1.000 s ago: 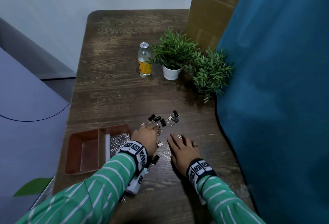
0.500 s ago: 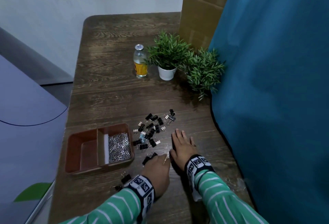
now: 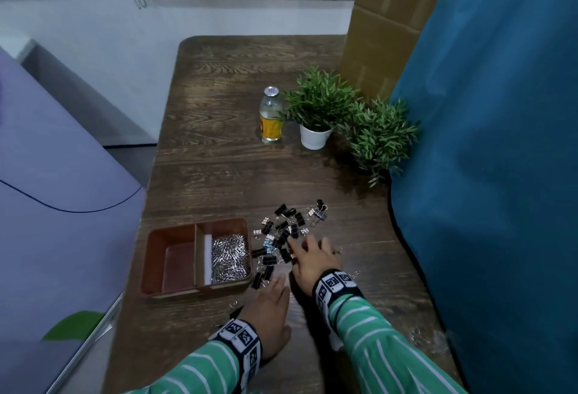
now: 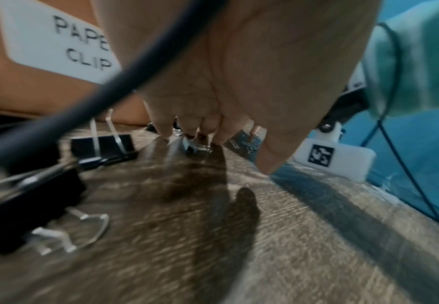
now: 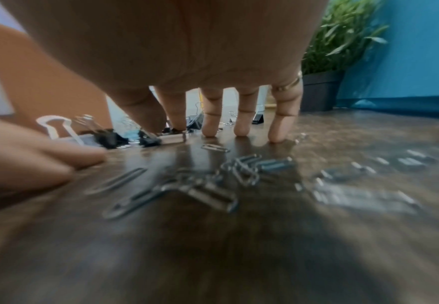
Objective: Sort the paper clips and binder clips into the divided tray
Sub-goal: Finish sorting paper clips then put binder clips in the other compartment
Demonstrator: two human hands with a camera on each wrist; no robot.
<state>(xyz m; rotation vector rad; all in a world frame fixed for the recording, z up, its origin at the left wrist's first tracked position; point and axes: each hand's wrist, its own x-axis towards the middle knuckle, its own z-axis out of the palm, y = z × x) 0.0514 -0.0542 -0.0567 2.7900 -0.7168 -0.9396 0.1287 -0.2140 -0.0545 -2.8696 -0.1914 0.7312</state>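
Note:
The brown divided tray (image 3: 150, 256) sits at the table's front left. Its right compartment holds silver paper clips (image 3: 230, 257); its left one shows only bare floor. A pile of black binder clips (image 3: 281, 231) lies just right of the tray. My right hand (image 3: 312, 260) rests there with fingers spread and their tips on the table at the pile's near edge. Loose paper clips (image 5: 200, 185) lie under its palm. My left hand (image 3: 269, 306) lies flat with straight fingers in front of the pile. Its fingertips (image 4: 187, 131) touch a small binder clip (image 4: 195, 147).
A bottle (image 3: 271, 118) and two potted plants (image 3: 316, 112) (image 3: 380, 134) stand at mid-table. A blue curtain (image 3: 484, 174) hangs along the right edge, with a cardboard box (image 3: 384, 34) behind it. The tray's near wall bears a paper clip label (image 4: 57, 41).
My left hand has drawn back from the binder clip pile toward the table's front. My right hand has slid up to the pile's near edge. The head camera shifted.

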